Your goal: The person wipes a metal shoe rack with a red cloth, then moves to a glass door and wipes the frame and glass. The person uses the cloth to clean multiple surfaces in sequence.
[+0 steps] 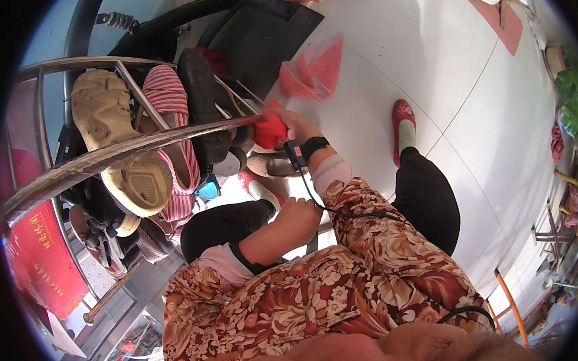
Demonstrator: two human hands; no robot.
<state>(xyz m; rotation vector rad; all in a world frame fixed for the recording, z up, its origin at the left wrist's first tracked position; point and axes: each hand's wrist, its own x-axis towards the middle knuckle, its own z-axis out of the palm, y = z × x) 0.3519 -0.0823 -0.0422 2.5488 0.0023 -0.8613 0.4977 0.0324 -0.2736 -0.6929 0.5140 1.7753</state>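
Observation:
My right hand holds a bright red cloth against the end of the metal shoe rack's curved rail. A black device is strapped to that wrist, with a cable running up the sleeve. Near my lap, my left hand is curled into a loose fist, and nothing shows in it. On the rack, left of both hands, stand a beige clog, a red-and-white striped shoe and a black shoe. The fingertips of my right hand are partly hidden by the cloth.
A pink cloth lies folded on the tiled floor beyond the rack. Behind it is a black vehicle's footboard. A red bag is at the rack's left side. An orange-framed item stands at lower right, and green plants are at far right.

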